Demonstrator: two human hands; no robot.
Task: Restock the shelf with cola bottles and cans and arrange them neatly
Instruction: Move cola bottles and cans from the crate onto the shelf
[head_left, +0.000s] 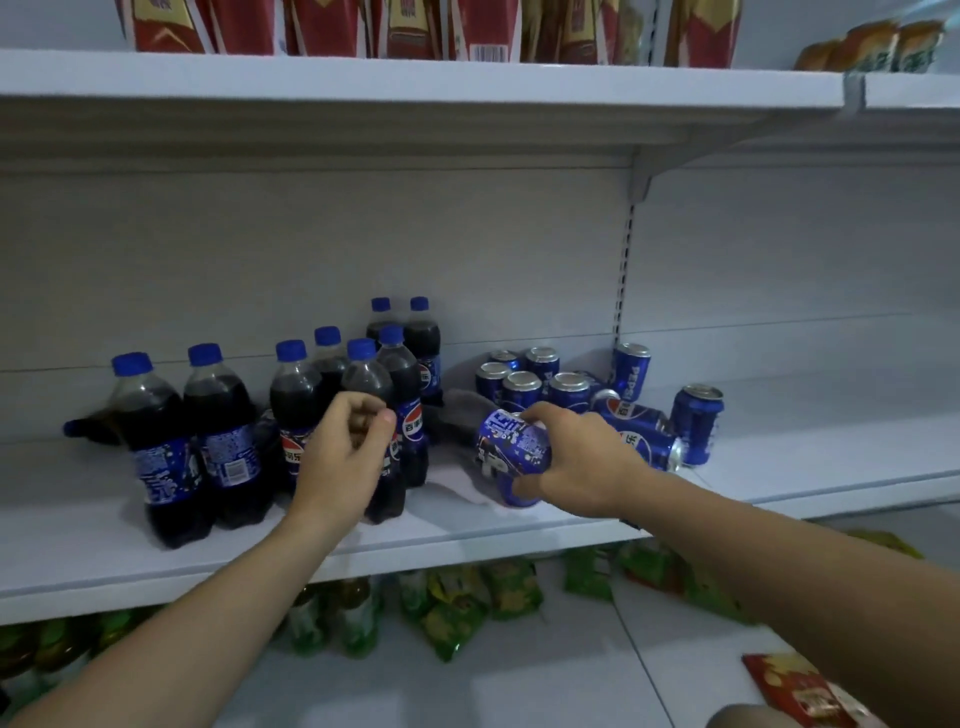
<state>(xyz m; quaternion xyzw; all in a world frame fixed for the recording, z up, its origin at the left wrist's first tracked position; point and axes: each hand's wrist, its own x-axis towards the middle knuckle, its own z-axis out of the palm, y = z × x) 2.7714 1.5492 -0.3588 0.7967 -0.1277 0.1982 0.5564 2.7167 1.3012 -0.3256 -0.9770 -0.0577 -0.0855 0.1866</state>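
Your left forearm rises from the lower left and crosses the front edge of the shelf (457, 553). Your left hand (340, 462) sits above the shelf board, back toward you, fingers curled, thumb tip close to the forefinger. Whether it holds anything cannot be determined. Your right forearm crosses the same edge from the lower right. Your right hand (582, 462) grips a tilted can (511, 444), fingers over it, thumb beneath.

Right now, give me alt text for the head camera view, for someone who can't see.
A right hand grips a tilted blue can over a white shelf, beside a cluster of cans, some upright, some toppled. The left hand curls in front of upright cola bottles.
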